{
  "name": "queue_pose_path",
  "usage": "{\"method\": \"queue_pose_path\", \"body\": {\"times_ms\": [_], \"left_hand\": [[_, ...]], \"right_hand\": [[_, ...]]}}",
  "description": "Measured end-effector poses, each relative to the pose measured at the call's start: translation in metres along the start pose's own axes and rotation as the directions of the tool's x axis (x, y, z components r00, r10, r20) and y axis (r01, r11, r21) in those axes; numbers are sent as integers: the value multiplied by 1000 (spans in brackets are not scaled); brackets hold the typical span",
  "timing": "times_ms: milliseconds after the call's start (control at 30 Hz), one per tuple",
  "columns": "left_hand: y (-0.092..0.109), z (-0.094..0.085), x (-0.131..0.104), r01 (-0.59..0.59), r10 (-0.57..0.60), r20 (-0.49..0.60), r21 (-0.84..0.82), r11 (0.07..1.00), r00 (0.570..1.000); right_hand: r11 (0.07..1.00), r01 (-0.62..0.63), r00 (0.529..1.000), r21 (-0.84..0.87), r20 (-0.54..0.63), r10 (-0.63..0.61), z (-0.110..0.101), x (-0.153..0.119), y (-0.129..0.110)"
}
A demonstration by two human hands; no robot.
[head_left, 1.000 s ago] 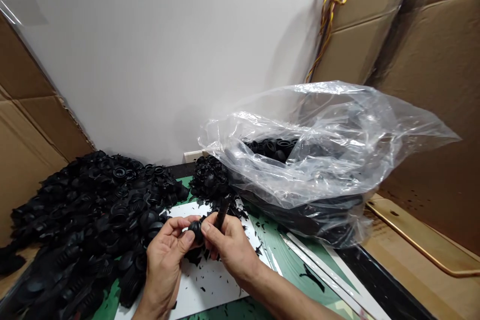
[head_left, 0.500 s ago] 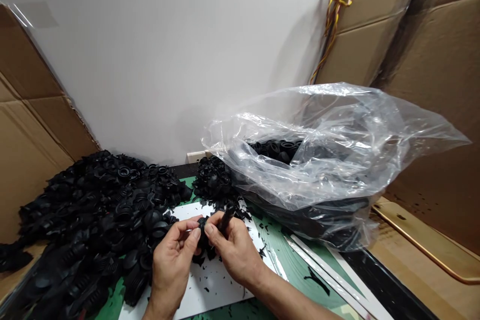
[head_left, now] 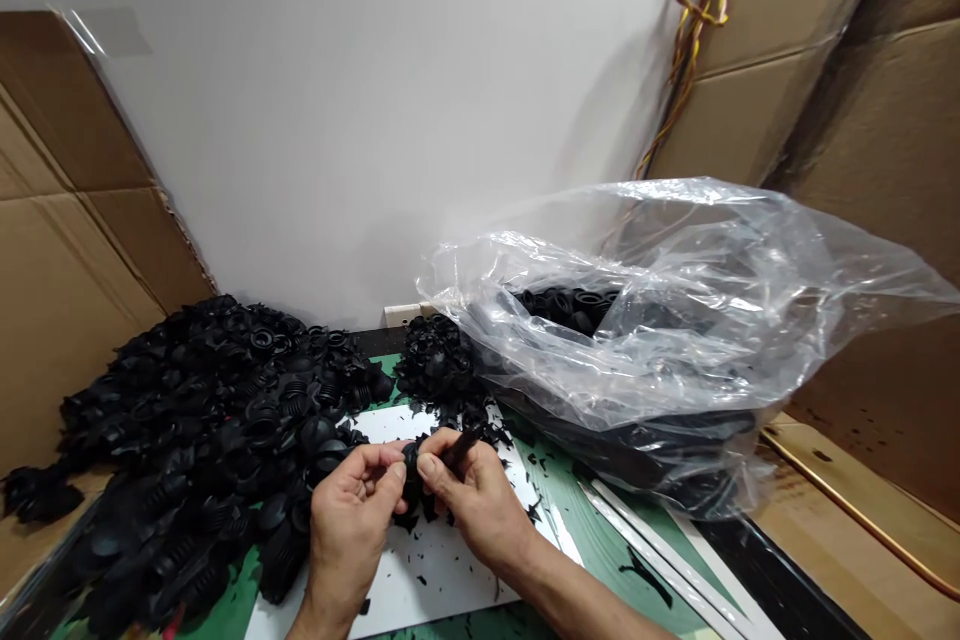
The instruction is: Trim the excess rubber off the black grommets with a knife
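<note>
My left hand (head_left: 346, 525) is closed, thumb and forefinger pinching a small black rubber part (head_left: 411, 485) above a white sheet (head_left: 442, 575). On the other side of the part is my right hand (head_left: 480, 500), its thumb and forefinger pressed against the edge. A dark, stick-like tool (head_left: 459, 447) lies in the right hand's grip, pointing up and away; its working end is hidden. Black trimmings lie scattered on the sheet around and below the hands. Fingers cover much of the part.
A large heap of black rubber parts (head_left: 225, 420) spreads at left. Behind the hands sits a smaller pile of black scraps (head_left: 435, 360). A clear plastic bag (head_left: 585, 385) holding black parts stands at right, near white strips (head_left: 660, 560) and a gold phone (head_left: 862, 490). Cardboard (head_left: 67, 180) flanks the wall.
The whole scene has shifted slightly to the right in view as the camera turned. Both hands keep their pinch on the black rubber part, with only slight finger movement.
</note>
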State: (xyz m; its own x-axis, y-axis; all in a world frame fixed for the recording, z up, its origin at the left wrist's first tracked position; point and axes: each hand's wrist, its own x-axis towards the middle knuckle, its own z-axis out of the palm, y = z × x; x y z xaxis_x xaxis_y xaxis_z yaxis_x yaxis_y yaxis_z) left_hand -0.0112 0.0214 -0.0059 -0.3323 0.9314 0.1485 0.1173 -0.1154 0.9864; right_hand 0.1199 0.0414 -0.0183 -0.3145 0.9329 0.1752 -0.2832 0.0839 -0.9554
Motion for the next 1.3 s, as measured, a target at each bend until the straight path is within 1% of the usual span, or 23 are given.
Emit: {"method": "queue_pose_path", "body": {"times_ms": [133, 333, 467, 667, 900, 1100, 1200, 1300], "left_hand": [[-4, -2, -2, -9, 9, 33, -2, 1000, 999], [-5, -3, -4, -27, 26, 33, 12, 1000, 999], [-2, -2, -5, -75, 74, 20, 19, 997, 997], [0, -2, -5, -127, 127, -3, 30, 991, 992], [-4, -4, -5, -180, 180, 9, 74, 981, 984], [-4, -4, -6, -164, 164, 9, 77, 983, 986], [-3, -5, -7, -150, 151, -55, 22, 988, 987], [-3, -8, -7, -116, 104, -160, -67, 991, 982]], "right_hand": [[998, -28, 999, 62, -18, 29, -1, 2, 7], [986, -55, 998, 154, -23, 59, 1, 3, 13], [981, -71, 997, 180, -24, 76, 2, 4, 11], [977, -97, 994, 190, -39, 106, 4, 3, 7], [976, -110, 991, 186, -53, 122, 6, 1, 5], [982, -94, 994, 162, -47, 102, 7, 2, 7], [994, -51, 997, 100, -55, 57, 6, 2, 3], [999, 16, 995, -40, -99, -20, 4, 5, -6]]}}
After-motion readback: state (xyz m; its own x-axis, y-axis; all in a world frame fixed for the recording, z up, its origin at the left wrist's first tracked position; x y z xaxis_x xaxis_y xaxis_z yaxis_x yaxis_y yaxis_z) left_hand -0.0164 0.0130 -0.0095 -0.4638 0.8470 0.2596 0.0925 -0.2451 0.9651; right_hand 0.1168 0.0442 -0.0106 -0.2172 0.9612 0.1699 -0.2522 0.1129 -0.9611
